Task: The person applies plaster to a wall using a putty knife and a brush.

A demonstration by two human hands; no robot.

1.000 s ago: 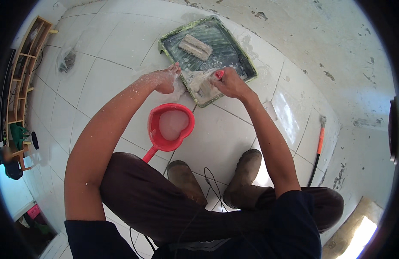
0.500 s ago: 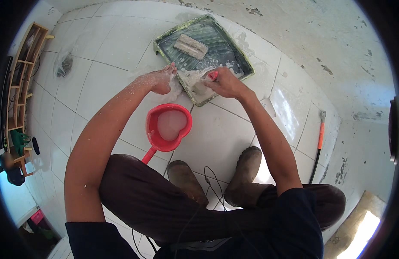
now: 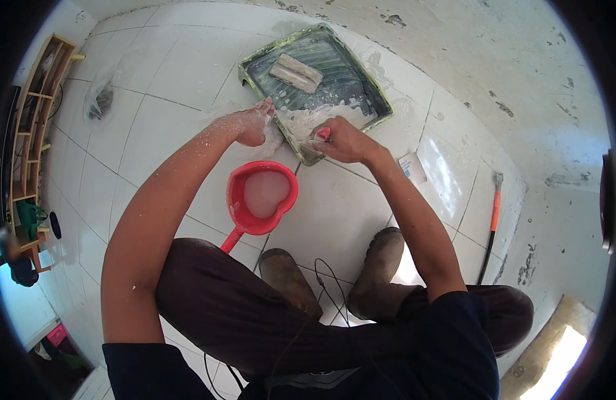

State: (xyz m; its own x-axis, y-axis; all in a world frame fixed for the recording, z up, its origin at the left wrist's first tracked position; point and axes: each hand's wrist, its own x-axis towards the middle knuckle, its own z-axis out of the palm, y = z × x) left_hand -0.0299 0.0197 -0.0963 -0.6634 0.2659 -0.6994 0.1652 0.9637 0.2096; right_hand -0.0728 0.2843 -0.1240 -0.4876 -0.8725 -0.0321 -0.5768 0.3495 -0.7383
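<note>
My right hand (image 3: 350, 140) is closed round the red handle of a putty knife (image 3: 324, 134), whose blade is mostly hidden, at the near corner of a dark paint tray (image 3: 382, 100). White paste (image 3: 306, 121) lies in the near part of the tray, beside the knife. Powder-dusted, my left hand (image 3: 252, 127) is at the tray's left rim. Its fingers bend round thin clear plastic (image 3: 274, 143), which looks like a bag. A grey rectangular block (image 3: 296, 73) with a raised ridge rests farther back in the tray.
A red heart-shaped dipper (image 3: 286, 203) with cloudy liquid stands between my left arm and boots. Left, a plastic bag (image 3: 100, 101) lies near a wooden shelf (image 3: 29, 127). An orange-and-black handled tool (image 3: 496, 207) leans by the right wall. A cable (image 3: 331, 293) loops between my boots.
My right hand and the putty knife have moved slightly down and left, toward the tray's near corner. More white paste shows in the tray. My left hand has hardly moved.
</note>
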